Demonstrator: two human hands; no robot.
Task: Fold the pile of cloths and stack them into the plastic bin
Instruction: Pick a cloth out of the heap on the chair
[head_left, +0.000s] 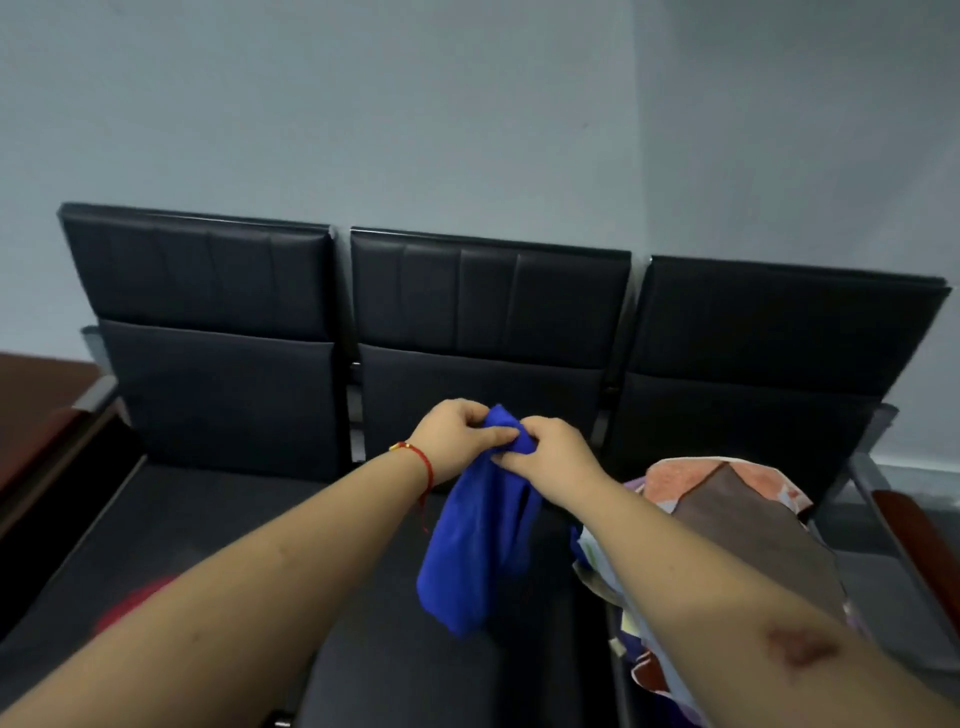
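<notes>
A bright blue cloth (475, 540) hangs in the air above the middle black seat, bunched at its top. My left hand (453, 437) pinches that top edge from the left, and my right hand (551, 457) pinches it from the right, the two hands almost touching. A pile of cloths (737, 525) in orange, brown and pale prints lies on the right seat, beside my right forearm. No plastic bin can be made out in view.
A row of three black padded seats (223, 395) stands against a pale wall. Something red (136, 603) shows on the left seat under my left forearm. A dark red-brown table (36, 410) is at the far left, and a metal armrest (893, 525) at the right.
</notes>
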